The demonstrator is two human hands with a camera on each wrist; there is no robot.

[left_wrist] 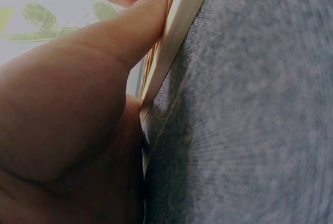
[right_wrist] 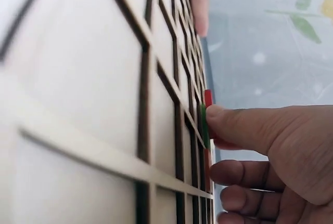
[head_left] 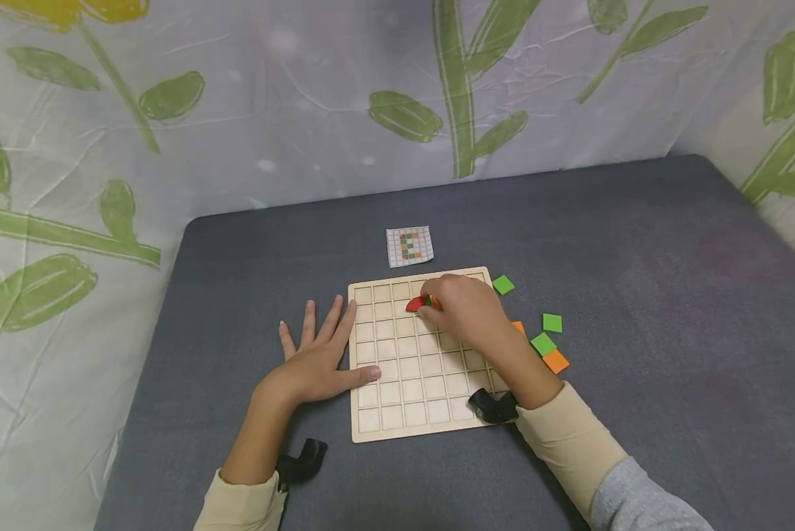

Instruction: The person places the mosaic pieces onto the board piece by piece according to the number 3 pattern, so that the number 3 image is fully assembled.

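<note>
A pale wooden grid board (head_left: 411,369) lies on the dark table. The left hand (head_left: 314,369) rests at its left edge with spread fingers, the thumb lying on the board; in the left wrist view that thumb (left_wrist: 125,31) touches the rim (left_wrist: 174,37). Over the upper part of the board, the right hand (head_left: 467,306) pinches a red piece (head_left: 414,304), with green and orange showing beside it under the fingers. The right wrist view shows the right thumb and fingers (right_wrist: 229,115) at the red piece (right_wrist: 208,97), close to a green piece (right_wrist: 204,122) on the grid.
A small card with a coloured grid pattern (head_left: 409,246) lies behind the board. To the right are green squares (head_left: 552,323) and orange pieces (head_left: 556,361). Black wrist devices (head_left: 302,461) are by both forearms. A patterned cloth wall (head_left: 291,147) rises behind the table.
</note>
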